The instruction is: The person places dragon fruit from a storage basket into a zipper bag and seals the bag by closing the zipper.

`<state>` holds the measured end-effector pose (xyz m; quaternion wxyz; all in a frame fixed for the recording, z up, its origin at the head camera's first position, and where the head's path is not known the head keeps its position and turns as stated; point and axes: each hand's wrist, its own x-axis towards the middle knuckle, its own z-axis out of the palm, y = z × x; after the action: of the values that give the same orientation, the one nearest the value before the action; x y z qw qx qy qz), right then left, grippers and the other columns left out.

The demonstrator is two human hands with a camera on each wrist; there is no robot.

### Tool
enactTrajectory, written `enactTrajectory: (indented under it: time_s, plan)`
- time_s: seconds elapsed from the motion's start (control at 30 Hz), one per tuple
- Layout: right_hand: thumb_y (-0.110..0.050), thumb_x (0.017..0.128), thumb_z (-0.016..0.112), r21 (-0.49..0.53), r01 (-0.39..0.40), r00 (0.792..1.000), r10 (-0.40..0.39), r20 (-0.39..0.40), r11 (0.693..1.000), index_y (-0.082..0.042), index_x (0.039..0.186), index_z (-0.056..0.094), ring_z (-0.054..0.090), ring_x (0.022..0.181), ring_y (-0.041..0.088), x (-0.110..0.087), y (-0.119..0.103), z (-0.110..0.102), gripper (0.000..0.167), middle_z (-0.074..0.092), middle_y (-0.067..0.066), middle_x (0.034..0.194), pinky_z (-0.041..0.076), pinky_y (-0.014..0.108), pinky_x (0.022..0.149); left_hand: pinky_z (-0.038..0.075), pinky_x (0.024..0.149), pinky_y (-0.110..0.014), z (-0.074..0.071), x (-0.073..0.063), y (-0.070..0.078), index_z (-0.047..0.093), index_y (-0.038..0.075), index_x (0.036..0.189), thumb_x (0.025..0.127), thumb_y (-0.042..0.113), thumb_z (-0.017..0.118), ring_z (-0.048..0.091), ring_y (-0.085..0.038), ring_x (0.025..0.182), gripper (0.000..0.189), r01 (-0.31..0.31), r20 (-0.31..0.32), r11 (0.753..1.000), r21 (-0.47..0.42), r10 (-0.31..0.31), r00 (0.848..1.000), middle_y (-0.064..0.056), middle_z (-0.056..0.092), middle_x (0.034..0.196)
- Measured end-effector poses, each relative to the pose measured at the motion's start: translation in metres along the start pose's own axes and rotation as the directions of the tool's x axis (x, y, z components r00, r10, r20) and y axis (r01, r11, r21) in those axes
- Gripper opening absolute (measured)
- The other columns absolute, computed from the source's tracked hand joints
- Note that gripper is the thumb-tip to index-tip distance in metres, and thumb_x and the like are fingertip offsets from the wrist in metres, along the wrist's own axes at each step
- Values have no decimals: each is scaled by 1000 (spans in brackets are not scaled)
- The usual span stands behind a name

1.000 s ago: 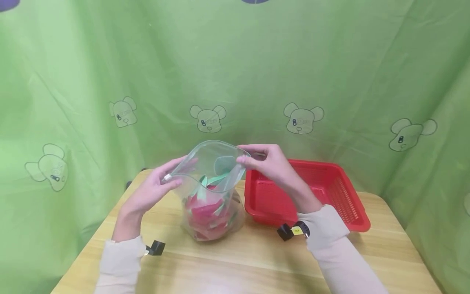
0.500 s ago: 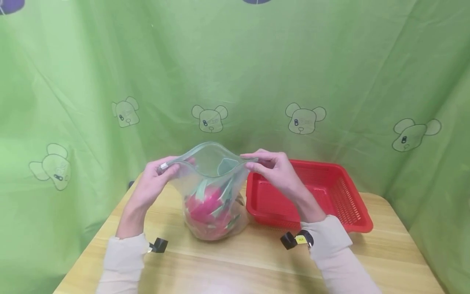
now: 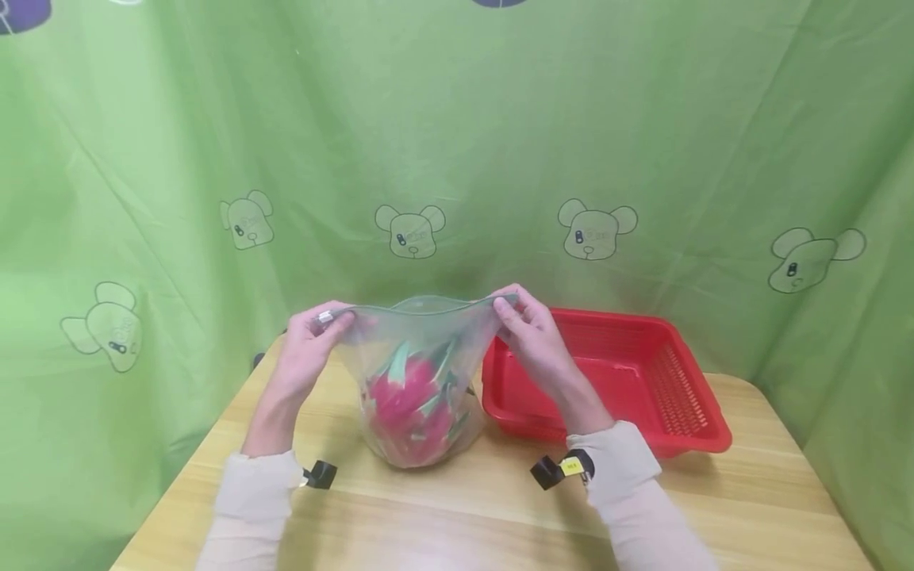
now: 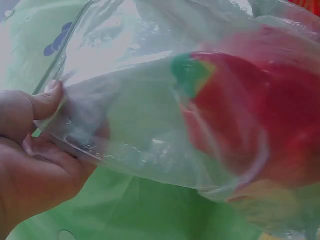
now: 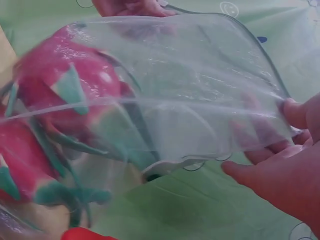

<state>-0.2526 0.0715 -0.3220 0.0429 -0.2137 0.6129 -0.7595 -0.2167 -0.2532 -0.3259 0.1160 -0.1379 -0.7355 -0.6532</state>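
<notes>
A clear zip bag (image 3: 457,333) stands on the table with pink-and-green dragon fruit (image 3: 407,392) inside; the right wrist view shows more than one dragon fruit (image 5: 95,82) through the plastic. My left hand (image 3: 309,345) pinches the bag's upper left corner, beside a small white slider (image 3: 325,316). At the opposite top corner my right hand (image 3: 531,333) pinches the rim between thumb and fingers. Between the two hands the bag's mouth is stretched wide, its edges nearly together with a slight gap at the back. In the left wrist view the thumb (image 4: 47,100) presses the plastic.
A red plastic basket (image 3: 607,381) with perforated sides stands right of the bag, partly behind my right forearm. The wooden table (image 3: 428,523) lies beneath everything. A green curtain (image 3: 493,143) with printed bear heads hangs behind and on both sides.
The bag's round, gaping mouth has been drawn out sideways and flattened. My right hand has moved to the right with its corner; the left hand has risen from its first position, gripping the slider corner.
</notes>
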Motion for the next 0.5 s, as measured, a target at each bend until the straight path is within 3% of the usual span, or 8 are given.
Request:
enactTrajectory:
  time_s: [0.1, 0.17, 0.27, 0.37, 0.5]
  plan:
    - [-11, 109, 47, 76, -4, 999, 8, -51, 997, -12, 108, 57, 67, 83, 13, 0, 7, 4, 10, 67, 1, 93, 55, 25, 83, 52, 86, -27, 2, 0, -5, 71, 16, 100, 105, 10, 57, 62, -14, 90, 16, 30, -15, 999, -43, -31, 999, 3, 70, 94]
    - [-12, 110, 46, 89, 0, 997, 7, -81, 996, -12, 108, 56, 68, 84, 14, -1, 11, 7, 10, 68, 1, 94, 56, 24, 79, 50, 89, -26, 4, 0, -6, 68, 15, 100, 107, 13, 53, 60, -14, 92, 16, 28, 15, 998, -61, -27, 1000, 3, 68, 94]
    - [-14, 110, 46, 102, 13, 993, 0, -119, 995, -12, 109, 54, 71, 87, 17, -5, 16, 12, 8, 69, 3, 96, 58, 25, 77, 45, 76, -22, 8, 0, -6, 63, 12, 100, 109, 19, 49, 52, -11, 80, 19, 29, 65, 995, -97, -23, 998, 5, 57, 83]
    - [-15, 110, 47, 100, 20, 989, -5, -147, 995, -11, 108, 54, 72, 81, 17, -10, 24, 17, 8, 70, 4, 90, 58, 25, 69, 49, 72, -20, 10, -3, -7, 60, 11, 100, 110, 22, 46, 55, -9, 77, 20, 50, 81, 986, -162, -38, 996, 4, 56, 82]
    - [-15, 110, 46, 114, -8, 992, 23, -127, 993, -11, 107, 53, 71, 71, 15, -19, 37, 22, 9, 67, 3, 83, 58, 24, 60, 52, 63, -21, 13, -8, -14, 56, 10, 96, 111, 18, 44, 60, -10, 71, 21, 78, 51, 974, -213, -69, 996, 1, 60, 81]
